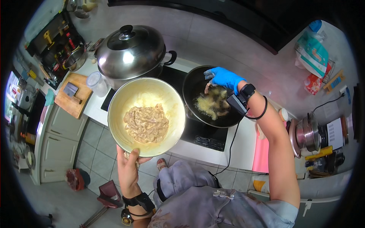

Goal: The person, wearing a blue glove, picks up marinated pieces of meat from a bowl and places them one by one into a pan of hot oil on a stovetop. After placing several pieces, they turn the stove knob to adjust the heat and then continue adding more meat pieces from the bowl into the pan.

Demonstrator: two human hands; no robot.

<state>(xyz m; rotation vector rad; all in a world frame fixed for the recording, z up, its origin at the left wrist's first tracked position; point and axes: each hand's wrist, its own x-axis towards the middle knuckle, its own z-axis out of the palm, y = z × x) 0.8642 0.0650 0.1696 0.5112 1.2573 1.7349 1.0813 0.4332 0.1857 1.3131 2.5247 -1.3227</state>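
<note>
My left hand (129, 159) holds a large cream-coloured bowl (174, 114) by its near rim, the thumb lapping over the edge. Inside lies a heap of batter-coated strips, apparently meat (146, 122), and batter smears the bowl's walls. In a blue glove with smeared fingertips, my right hand (223, 78) hovers over a dark frying pan (196, 115). A pale strip (207, 88) shows just below its fingers; whether they grip it I cannot tell. Battered pieces (209, 105) bubble in oil in the pan, partly hidden by the wrist device.
The pan sits on a black induction cooktop (199, 136). Left of it stands a lidded steel wok (131, 57). A cleaver (71, 89) lies on a wooden cutting board (64, 99), beside a plastic container (97, 82). A black cable (234, 139) crosses the counter's front edge.
</note>
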